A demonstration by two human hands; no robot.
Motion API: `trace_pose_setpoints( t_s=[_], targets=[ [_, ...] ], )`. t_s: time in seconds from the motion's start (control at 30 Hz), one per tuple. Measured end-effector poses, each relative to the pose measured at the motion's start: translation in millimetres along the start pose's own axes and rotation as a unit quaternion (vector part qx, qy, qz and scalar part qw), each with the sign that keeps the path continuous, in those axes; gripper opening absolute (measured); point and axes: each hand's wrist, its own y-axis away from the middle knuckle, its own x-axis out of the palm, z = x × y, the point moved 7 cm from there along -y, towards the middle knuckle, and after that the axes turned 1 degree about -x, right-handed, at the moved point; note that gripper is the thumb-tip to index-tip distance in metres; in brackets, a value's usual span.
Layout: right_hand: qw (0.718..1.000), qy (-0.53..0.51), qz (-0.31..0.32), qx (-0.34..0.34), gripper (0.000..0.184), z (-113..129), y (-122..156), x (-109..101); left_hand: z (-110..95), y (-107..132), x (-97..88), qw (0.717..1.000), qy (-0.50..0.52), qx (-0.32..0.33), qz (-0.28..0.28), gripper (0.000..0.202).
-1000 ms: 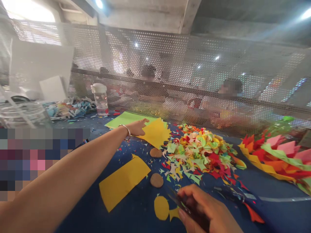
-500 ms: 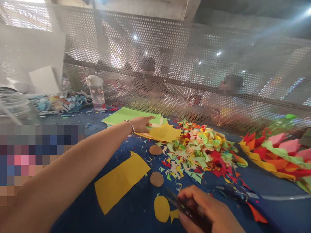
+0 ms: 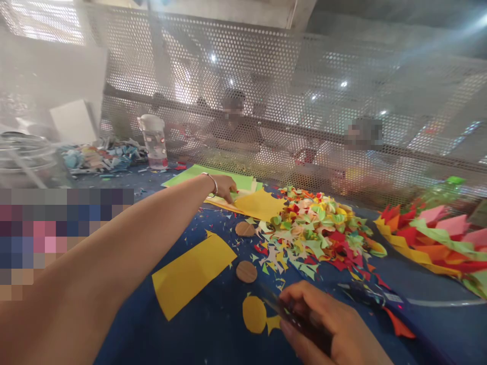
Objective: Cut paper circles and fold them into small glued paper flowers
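Observation:
My left hand (image 3: pixel 225 188), a bracelet at its wrist, reaches to the far stack of coloured paper. Its fingers bend down beside a jagged yellow sheet (image 3: pixel 262 204), and a green sheet (image 3: pixel 190 175) lies behind. The fingertips are partly hidden. In my right hand (image 3: pixel 323 319) is a pair of dark scissors (image 3: pixel 294 319), blades pointing up and left. Left of the blades lie a rounded yellow paper piece (image 3: pixel 254 314) and a small yellow offcut (image 3: pixel 273 323). A larger yellow paper strip (image 3: pixel 194 276) and two round brown discs (image 3: pixel 246 272) lie between my hands.
Colourful paper cuttings (image 3: pixel 319 223) are heaped at the right centre. Beyond them are a folded paper garland (image 3: pixel 437 243) and a dark tool (image 3: pixel 365 294). A cup (image 3: pixel 153 142) stands near the perforated screen (image 3: pixel 266 76), with people behind it. Clear containers (image 3: pixel 30 159) sit left.
My left hand has shifted slightly right, its extended finger now bent down onto the paper. My right hand stays nearly in place with the scissors.

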Motion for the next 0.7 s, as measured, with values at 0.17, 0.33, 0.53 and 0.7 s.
trace_pose_setpoints(
  t_s=[0.17, 0.33, 0.53, 0.7],
  targets=[
    [1.0, -0.009, -0.025, -0.012, 0.007, 2.2, 2.6, -1.9, -1.9, -6.6, 2.3, 0.999, -0.036, -0.006, -0.011, 0.032],
    [0.998, -0.03, -0.039, -0.025, 0.008, 5.3, 4.9, -2.3, -0.4, 0.3, 2.1, 0.999, -0.033, 0.009, 0.005, 0.033],
    [0.999, -0.016, -0.017, -0.03, 0.008, 6.2, 4.7, -3.0, -3.2, 7.9, -2.2, 0.999, -0.035, 0.017, 0.02, 0.034],
    [1.0, -0.005, -0.016, -0.017, 0.008, 5.2, 3.0, -4.4, -13.1, -1.5, -4.6, 0.997, -0.072, -0.009, -0.011, 0.033]
  ],
)
